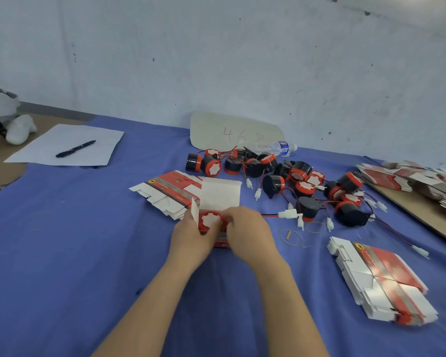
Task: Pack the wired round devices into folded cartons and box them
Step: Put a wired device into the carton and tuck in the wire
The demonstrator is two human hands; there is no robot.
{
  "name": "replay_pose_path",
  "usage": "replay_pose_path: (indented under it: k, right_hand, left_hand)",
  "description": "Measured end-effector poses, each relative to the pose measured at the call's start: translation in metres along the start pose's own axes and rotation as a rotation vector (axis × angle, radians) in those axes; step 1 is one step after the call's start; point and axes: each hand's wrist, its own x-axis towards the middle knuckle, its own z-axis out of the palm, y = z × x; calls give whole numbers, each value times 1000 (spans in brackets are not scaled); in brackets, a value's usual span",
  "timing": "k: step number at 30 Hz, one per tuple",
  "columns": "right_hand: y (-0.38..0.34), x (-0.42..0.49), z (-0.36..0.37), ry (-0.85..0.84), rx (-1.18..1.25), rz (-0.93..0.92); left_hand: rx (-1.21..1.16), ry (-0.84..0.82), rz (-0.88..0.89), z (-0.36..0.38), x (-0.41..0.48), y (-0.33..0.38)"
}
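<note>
Blue cloth (75,253) covers the bench. Open carton (220,194) stands at centre just in front of me, white lid flap upright, side flap sticking up at its left.

- Round device (211,219) sits in the carton mouth, red rim and white face up.
- Left hand (191,234): fingers curled round the carton's left side, thumb at the device's rim. Gripping the carton.
- Right hand (250,230): fingers curled in on the device's right edge, holding it. Fingertips hidden behind the knuckles.
- Red-and-black wire (268,215) runs out from under the right hand to a white connector (289,215) lying on the cloth.

Loose devices (294,180) lie in a tangled heap behind and to the right, wires crossing. Flat cartons: one stack (165,189) touching the open carton's back left, one stack (381,279) near right, more (417,180) on a board at far right. Rubber bands (290,237) lie between the right hand and the near stack.

Far left: paper sheet (88,140) with a black pen (75,148) on it. Water bottle (278,147) lies by the wall.
</note>
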Motion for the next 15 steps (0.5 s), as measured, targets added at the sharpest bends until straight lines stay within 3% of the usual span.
replay_pose_path:
  k: [3,5,6,11,15]
  right_hand:
    - [10,-2,-15,280,310,90]
    - [20,-3,-25,436,335,194]
    - [24,-4,-29,414,299,242]
    - [26,-11,-41,-45,86,290]
    - [17,-12,-45,-154,36,189]
  left_hand:
    - [42,67,5,4,-1,0]
    - [53,82,-10,4,-1,0]
    - [60,92,-11,5,0,0]
    - [81,121,-4,7,0,3]
    - [78,126,5,8,-1,4]
